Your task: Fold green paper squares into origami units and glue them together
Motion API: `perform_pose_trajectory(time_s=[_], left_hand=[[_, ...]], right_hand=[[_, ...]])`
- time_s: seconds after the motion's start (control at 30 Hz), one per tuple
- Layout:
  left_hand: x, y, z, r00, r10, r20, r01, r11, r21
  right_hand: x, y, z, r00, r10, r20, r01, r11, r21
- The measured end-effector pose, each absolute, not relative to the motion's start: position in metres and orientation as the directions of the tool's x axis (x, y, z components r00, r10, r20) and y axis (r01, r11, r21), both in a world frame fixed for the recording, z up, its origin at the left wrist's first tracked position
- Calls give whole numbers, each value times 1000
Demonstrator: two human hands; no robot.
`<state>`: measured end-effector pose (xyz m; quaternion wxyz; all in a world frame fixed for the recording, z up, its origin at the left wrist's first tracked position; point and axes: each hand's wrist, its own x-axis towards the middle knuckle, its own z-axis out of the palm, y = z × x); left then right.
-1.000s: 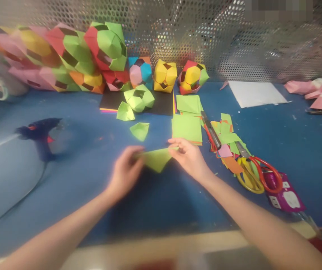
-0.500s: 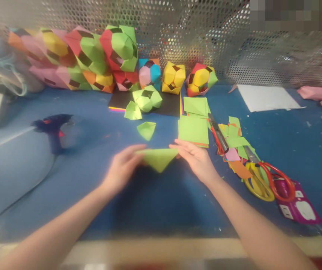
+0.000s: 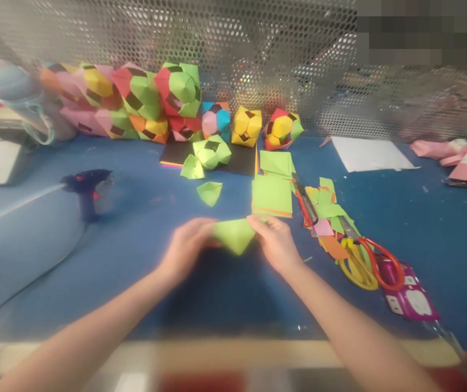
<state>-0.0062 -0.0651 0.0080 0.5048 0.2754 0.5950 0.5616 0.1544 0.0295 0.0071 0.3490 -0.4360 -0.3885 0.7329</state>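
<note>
A light green sheet folded into a triangle [image 3: 235, 235] hangs point down above the blue table. Its left corner is between the fingers of my left hand [image 3: 190, 242]. At the right corner, my right hand [image 3: 276, 239] pinches the paper, thumb in front. Just beyond it lies a small folded green piece [image 3: 209, 194]. Another green piece [image 3: 192, 167] rests against a partly joined green paper form [image 3: 212, 152]. Behind my right hand are stacked green squares [image 3: 272, 195]. The fingertips of my left hand are blurred.
A glue gun [image 3: 87, 190] with a cord lies left. Right are a cutter [image 3: 307, 201], paper scraps [image 3: 331, 246], scissors [image 3: 382, 264] and a purple packet [image 3: 411, 294]. Paper balls [image 3: 182, 90] line the perforated metal screen [image 3: 319, 81] behind.
Both hands have come a little closer together on the green triangle, and the right fingers have curled round its corner. The whole view has shifted slightly.
</note>
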Motion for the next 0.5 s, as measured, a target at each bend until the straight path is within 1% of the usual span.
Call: perform_pose_trajectory(time_s=[0.07,0.23,0.33,0.4,0.43,0.5], left_hand=[[-7,-63,10,-329,892,-310,-248,235,940],[-13,-60,13,-280,870,-406,-306,320,897],[-19,-59,13,-230,870,-436,-280,370,886],[-25,-58,15,-211,872,-441,-224,396,890],[-29,-57,18,-231,873,-429,-170,398,901],[-34,-53,25,-326,877,-352,10,376,927]], right_hand=[[155,31,8,-379,847,-373,-199,-468,-861],[157,35,9,-487,808,-331,-200,-472,-858],[159,37,8,-501,801,-328,-195,-473,-859],[160,41,7,-487,808,-332,-194,-470,-861],[161,44,7,-476,816,-327,-197,-461,-865],[164,51,6,-448,841,-305,-202,-427,-881]])
